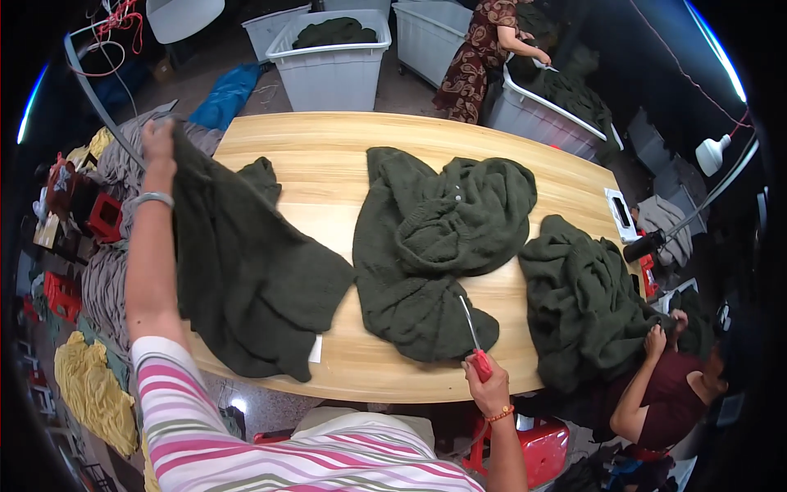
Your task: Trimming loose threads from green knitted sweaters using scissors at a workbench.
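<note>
At the table's far left end my left hand (158, 144) is closed on the upper edge of a dark green knit garment (246, 262), which hangs from it and spreads over the wood. My right hand (489, 385), near the front edge, grips a red-handled tool (481, 366) with a thin metal shaft. That shaft points away from me, over the lower end of a second dark green knit garment (443, 221) lying bunched mid-table with small pale buttons. Whether the tip touches the cloth I cannot tell.
Across the light wooden table (320, 172), a co-worker in dark red (668, 394) handles another green garment (574, 295) at right. Another person (484, 57) stands by a bin of dark cloth (549, 115). A lamp arm (648, 246) reaches over the right edge. Grey bins (328, 78) stand behind.
</note>
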`<state>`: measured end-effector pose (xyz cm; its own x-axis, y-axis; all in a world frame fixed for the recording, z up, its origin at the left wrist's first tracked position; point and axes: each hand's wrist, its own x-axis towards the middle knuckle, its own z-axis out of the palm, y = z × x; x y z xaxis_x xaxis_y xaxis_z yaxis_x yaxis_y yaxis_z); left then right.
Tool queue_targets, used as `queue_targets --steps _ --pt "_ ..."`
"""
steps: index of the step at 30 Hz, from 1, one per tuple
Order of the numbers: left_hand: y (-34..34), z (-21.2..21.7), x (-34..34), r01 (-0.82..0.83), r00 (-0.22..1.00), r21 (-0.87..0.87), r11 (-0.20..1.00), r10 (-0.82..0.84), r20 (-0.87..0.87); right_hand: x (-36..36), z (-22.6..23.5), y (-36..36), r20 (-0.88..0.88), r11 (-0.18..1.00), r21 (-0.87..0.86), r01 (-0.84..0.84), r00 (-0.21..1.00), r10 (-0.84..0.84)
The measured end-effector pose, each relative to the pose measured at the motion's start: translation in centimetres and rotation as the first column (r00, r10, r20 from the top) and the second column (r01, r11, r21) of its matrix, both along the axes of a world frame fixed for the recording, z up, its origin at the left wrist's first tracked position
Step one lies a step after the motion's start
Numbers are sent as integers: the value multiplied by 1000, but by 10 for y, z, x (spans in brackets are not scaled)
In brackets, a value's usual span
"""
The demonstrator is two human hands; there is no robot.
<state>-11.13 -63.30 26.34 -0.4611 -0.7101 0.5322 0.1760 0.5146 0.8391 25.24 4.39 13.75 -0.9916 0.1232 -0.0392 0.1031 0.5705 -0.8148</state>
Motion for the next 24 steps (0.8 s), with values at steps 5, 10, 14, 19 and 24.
queue_targets --steps 5,10,14,19,24 --pt "166 -105 16 501 835 -258 826 -383 396 10 -9 9 142 999 33 35 989 -39" --pt "382 -178 89 906 343 -409 107 -753 562 17 -11 20 186 994 82 67 979 -82" --pt "479 -231 116 972 216 -200 122 -796 566 19 -9 24 181 990 109 91 977 -109" --pt "506 -199 142 721 -450 650 -241 -876 175 25 -10 45 157 982 148 114 978 -137" --pt "469 -162 188 877 -452 411 -248 -715 534 28 -10 64 190 979 123 161 965 -182"
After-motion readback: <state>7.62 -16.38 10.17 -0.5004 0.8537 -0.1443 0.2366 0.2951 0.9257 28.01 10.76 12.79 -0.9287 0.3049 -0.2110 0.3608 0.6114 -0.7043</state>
